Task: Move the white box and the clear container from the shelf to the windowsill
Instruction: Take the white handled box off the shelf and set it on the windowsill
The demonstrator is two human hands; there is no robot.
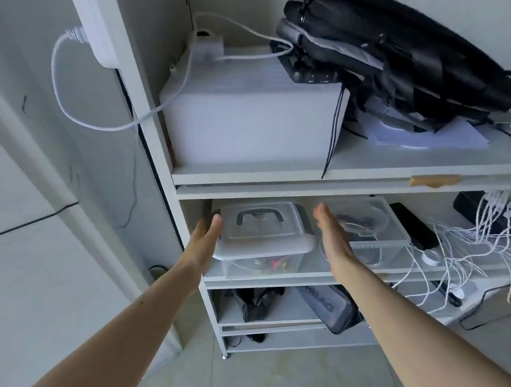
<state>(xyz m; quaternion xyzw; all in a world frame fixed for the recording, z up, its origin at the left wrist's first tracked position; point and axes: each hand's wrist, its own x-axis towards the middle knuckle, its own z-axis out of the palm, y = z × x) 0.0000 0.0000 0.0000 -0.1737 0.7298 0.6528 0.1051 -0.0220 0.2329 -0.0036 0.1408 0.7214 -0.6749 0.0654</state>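
1. Head view, hands: two. Left hand [204, 247] flat, fingers spread straight, palm inward, touching or just beside the left end of the lidded container; I cannot tell which. Right hand [333, 241] flat and spread wide, palm inward, at the right end of the same lid, holding nothing.
2. Clear container [261, 243]: one, with a pale lid and a grey handle lying flat on top. It sits on the middle shelf [307, 271], left side, between the two hands. Small coloured items show through its wall.
3. Second clear tub [376, 227]: one, no handle, just beside the first on its right, partly behind the right hand.
4. White box [252, 120]: one, large, on the upper shelf board [372, 164], left side, directly above the container.
5. On the box: one small white adapter [205, 44] with a white cable [79, 114] running out to a wall strip.
6. Black bag [406, 48]: one, leaning on the box's right top edge, over loose papers [432, 138].
7. Tangle of white cords [482, 237]: count unclear, right of the tub.
8. Lower shelf: two dark pouches [327, 306].
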